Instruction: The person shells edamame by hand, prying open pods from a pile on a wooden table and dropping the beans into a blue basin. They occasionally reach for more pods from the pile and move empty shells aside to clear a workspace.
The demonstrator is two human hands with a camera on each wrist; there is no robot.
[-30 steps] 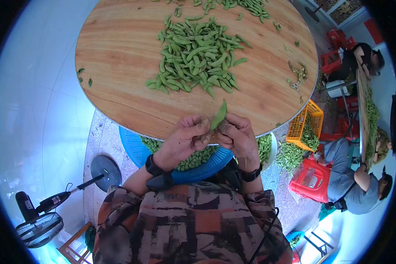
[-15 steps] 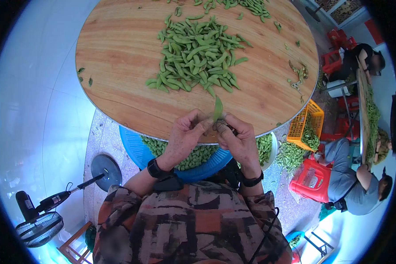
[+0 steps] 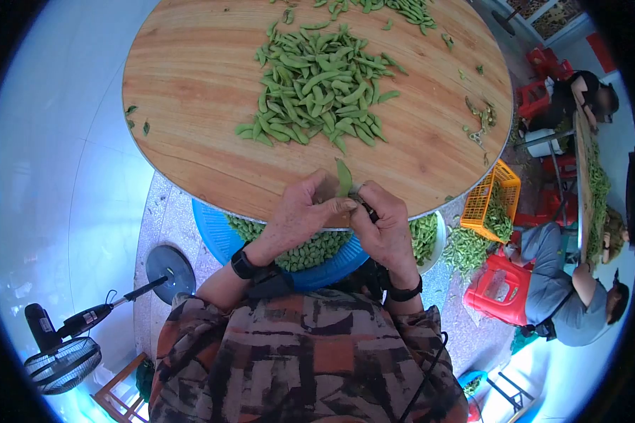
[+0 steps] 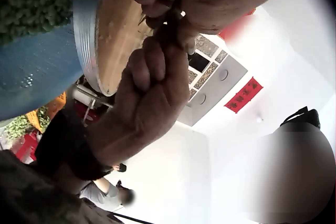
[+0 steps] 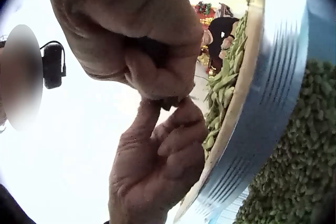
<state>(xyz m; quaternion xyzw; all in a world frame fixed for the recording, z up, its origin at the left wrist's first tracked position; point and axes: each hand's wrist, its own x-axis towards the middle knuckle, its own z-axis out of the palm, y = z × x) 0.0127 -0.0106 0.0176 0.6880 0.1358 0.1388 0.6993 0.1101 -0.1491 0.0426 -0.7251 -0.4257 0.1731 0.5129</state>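
At the near edge of the round wooden table (image 3: 190,127), both hands meet around one green pod (image 3: 343,178) that stands up between them. The left hand (image 3: 296,215) pinches the pod's lower part between thumb and fingers. The right hand (image 3: 386,229) has its fingers curled at the pod's base, touching the left fingertips. A heap of green pods (image 3: 317,92) lies on the table beyond the hands. In the right wrist view the left hand (image 5: 157,166) and right hand (image 5: 136,35) meet at the fingertips, which hide most of the pod.
Below the table edge sits a blue basin (image 3: 215,236) of shelled green beans (image 3: 310,254), with a pale bowl (image 3: 439,243) to its right. A yellow crate (image 3: 478,204), red stool (image 3: 497,289) and seated people are at the right; a fan (image 3: 63,365) stands at the lower left.
The pod has moved a little left and is held lower between the fingers. The left thumb now reaches across toward the right fingers. The heap looks the same.
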